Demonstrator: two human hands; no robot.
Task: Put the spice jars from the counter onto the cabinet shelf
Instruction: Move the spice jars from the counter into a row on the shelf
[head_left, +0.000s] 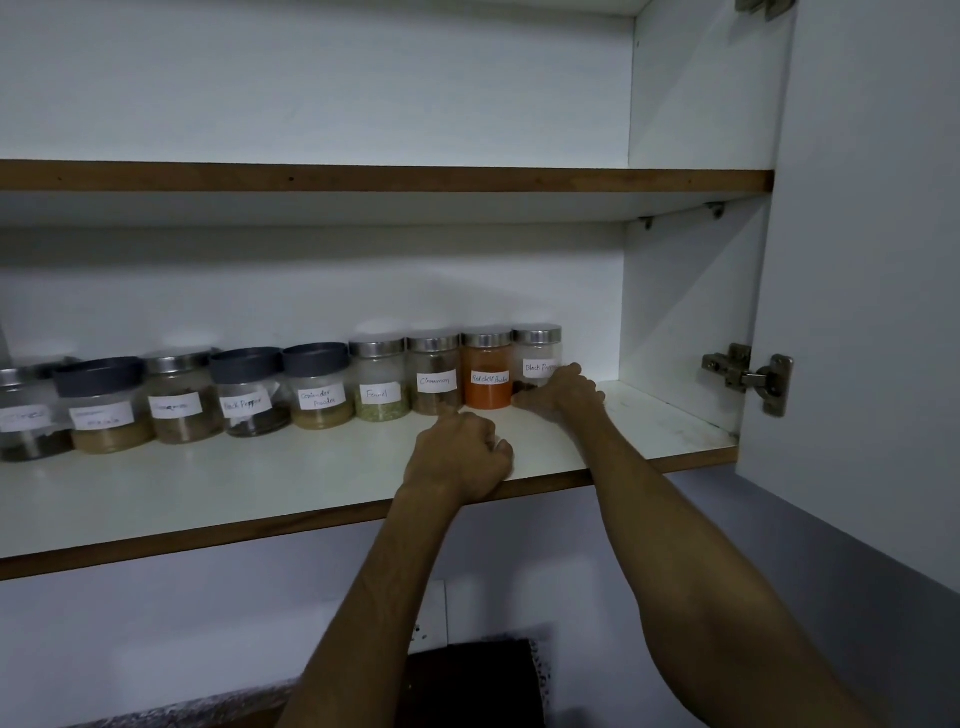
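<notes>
Head view. Nine spice jars stood in one row along the back of the lower cabinet shelf (260, 483). From the right: a steel-lidded black pepper jar (537, 358) holding only a little dark matter at its base; a red chilli powder jar (487, 370) filled high with orange powder; a cinnamon jar (434, 375) with brown contents low down; a fennel jar (378, 380) with a shallow green layer. Next came a coriander powder jar (318, 387) under a dark grey lid, tan powder at the bottom, and a second black pepper jar (250, 392), also grey-lidded, with dark grains. The three leftmost jars (104, 405) carried labels too blurred to read; the last was cut by the frame edge. Lids counted: six steel, three grey.

The right hand (563, 391) lay against the front of the rightmost jar, covering the end of its label; the fingers (535, 399) were bent low by the jar's base, and whether they gripped it could not be determined. The left hand (460, 457) rested on the shelf near its front edge, fingers (501, 449) clenched, nothing seen within them.

An upper shelf (363, 179) ran above. The cabinet door (857, 312) stood open at right with one hinge (748, 376) in full view. A dark object (467, 680) below was indistinct.
</notes>
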